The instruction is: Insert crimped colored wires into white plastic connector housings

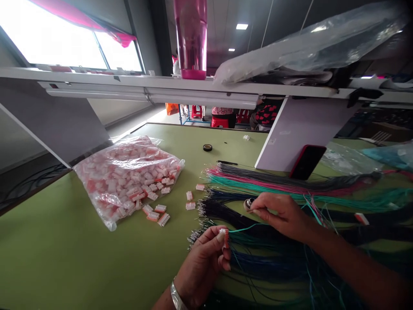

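Observation:
My left hand (pixel 209 247) pinches a small white-and-orange connector housing (pixel 225 237) between thumb and fingers. A green wire (pixel 243 228) runs from the housing to the right, passing beneath my right hand (pixel 284 215). That hand is closed, thumb against fingers, above the bundles of wires. At its fingertips shows a small round, metallic-looking piece (pixel 248 203); whether the fingers grip it or only touch it is unclear. Dark wires (pixel 226 211) with metal terminals at their left ends lie under and around both hands.
A clear plastic bag (pixel 129 159) of connector housings spills loose ones (pixel 160 209) at left. Black tape (pixel 207 147) lies farther back. Grey, pink and green wire bundles (pixel 238 178) stretch right, near a leaning phone (pixel 308 161). A shelf (pixel 129 80) holding a pink bottle (pixel 192 43) crosses above.

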`<state>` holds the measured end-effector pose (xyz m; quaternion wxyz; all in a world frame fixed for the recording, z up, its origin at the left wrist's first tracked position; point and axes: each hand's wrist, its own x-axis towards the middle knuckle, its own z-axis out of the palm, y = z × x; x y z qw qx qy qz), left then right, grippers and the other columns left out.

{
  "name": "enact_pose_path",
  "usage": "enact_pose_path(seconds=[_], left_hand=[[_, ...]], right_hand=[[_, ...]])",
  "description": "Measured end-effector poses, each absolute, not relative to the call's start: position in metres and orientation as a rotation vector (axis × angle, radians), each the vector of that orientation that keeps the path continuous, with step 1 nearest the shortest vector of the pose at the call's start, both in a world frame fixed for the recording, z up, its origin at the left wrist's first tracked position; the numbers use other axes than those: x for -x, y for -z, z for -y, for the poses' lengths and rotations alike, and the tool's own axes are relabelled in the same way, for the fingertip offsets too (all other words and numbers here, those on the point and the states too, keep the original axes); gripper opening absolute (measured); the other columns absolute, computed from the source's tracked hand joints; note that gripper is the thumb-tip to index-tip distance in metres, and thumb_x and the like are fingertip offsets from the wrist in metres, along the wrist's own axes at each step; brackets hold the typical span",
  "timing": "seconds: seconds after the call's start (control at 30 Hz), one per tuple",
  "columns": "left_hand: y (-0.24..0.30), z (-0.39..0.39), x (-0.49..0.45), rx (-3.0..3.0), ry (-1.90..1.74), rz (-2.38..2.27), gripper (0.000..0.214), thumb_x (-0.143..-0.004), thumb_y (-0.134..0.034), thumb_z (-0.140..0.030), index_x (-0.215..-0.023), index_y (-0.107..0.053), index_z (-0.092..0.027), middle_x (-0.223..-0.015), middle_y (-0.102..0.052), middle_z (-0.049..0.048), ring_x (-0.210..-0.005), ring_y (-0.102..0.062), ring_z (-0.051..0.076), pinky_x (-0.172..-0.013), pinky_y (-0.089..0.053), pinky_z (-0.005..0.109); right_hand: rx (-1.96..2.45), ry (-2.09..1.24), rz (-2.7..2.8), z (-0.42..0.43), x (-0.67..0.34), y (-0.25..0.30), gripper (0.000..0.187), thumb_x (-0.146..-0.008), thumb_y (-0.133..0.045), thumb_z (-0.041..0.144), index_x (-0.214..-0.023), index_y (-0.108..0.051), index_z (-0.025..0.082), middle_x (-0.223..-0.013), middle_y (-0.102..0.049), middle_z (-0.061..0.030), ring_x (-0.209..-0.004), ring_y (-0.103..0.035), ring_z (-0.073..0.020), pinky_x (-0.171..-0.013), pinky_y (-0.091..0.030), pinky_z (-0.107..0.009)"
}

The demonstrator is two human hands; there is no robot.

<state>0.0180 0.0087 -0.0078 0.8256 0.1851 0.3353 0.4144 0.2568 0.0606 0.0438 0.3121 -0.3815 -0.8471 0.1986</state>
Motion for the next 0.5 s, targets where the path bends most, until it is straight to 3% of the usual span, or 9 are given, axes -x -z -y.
enact_pose_path(seconds=[0.2, 0.33, 0.5], left_hand=[[0.007, -0.008, -0.023, -0.398, -0.835, -0.686, 0.019, -0.083, -0.070, -0.026, -0.096, -0.065, -0.014, -0.067, -0.054, -0.0014, -0.054, -0.051, 0.006, -0.047, -0.045, 0.018], [0.008, -0.008, -0.026, -0.425, -0.811, -0.710, 0.019, -0.083, -0.070, -0.027, -0.095, -0.064, -0.013, -0.067, -0.055, -0.0011, -0.054, -0.050, 0.006, -0.048, -0.046, 0.018], [0.008, -0.007, -0.031, -0.477, -0.809, -0.774, 0.021, -0.082, -0.071, -0.030, -0.092, -0.062, -0.013, -0.066, -0.056, -0.0003, -0.054, -0.051, 0.007, -0.050, -0.047, 0.019]], right_hand=[[0.996, -0.653, 2.213, -0.037, -0.242, -0.043, 0.010, -0.092, -0.055, 0.020, -0.087, -0.064, 0.021, -0.076, -0.064, -0.0018, -0.068, -0.058, -0.0140, -0.063, -0.045, -0.026], [1.130, -0.795, 2.100, -0.035, -0.233, -0.033, 0.014, -0.085, -0.058, 0.015, -0.072, -0.060, 0.019, -0.063, -0.054, 0.0022, -0.057, -0.048, -0.0107, -0.053, -0.038, -0.022], [1.175, -0.951, 2.022, -0.031, -0.227, -0.018, 0.014, -0.080, -0.058, 0.012, -0.067, -0.058, 0.017, -0.060, -0.050, 0.0040, -0.054, -0.042, -0.0086, -0.047, -0.032, -0.020]])
